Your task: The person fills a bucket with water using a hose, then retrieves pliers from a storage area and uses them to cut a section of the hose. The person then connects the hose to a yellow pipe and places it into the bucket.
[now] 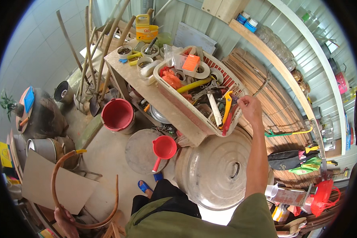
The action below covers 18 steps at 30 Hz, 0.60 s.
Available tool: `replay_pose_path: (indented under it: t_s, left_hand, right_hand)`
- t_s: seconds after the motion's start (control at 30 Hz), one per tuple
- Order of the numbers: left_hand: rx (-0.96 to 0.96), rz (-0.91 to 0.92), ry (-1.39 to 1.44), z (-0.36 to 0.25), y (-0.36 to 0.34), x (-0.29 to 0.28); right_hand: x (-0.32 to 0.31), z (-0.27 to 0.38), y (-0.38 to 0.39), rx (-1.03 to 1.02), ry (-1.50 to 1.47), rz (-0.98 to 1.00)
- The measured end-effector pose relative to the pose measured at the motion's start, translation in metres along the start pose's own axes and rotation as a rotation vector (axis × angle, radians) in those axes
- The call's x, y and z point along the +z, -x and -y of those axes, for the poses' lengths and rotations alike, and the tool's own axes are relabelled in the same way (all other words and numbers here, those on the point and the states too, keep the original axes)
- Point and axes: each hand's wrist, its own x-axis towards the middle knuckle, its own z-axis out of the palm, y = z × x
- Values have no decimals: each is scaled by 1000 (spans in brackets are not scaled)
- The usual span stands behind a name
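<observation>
In the head view, my left hand (62, 217) grips a curved brown pipe (59, 174) with a yellow end, which arcs up at the lower left. My right hand (248, 105) is closed at the right end of a white plastic basket (173, 92), beside a yellow-handled tool (227, 107); what its fingers hold is too small to make out. The basket stands on a worn table (162, 109) and is piled with tools, including a white-handled one (213, 107), tape rolls, an orange box (191, 63) and red plastic bags.
Buckets (116, 115), long-handled tools (87, 55) and cardboard (55, 188) are at the left. A red dipper (164, 147) lies on a round board (142, 152) by my feet. A large metal lid (210, 170) is right of them. Stacked planks and shelves (265, 39) line the right wall.
</observation>
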Motion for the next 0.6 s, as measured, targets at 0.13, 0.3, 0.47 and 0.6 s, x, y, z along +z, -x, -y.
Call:
replay_pose_path:
  t_s: [0.13, 0.3, 0.47, 0.6]
  left_hand:
    - [5, -6, -40, -6, -1, 14]
    - [0, -12, -84, -15, 1, 29]
    - [-15, -66, -95, -14, -5, 41]
    - [-2, -32, -129, -19, -7, 53]
  right_hand:
    - [8, 10, 10, 36, -35, 69]
    - [6, 27, 20, 110, -36, 116]
    - [8, 14, 19, 115, -58, 80]
    - [19, -5, 1, 59, -106, -15]
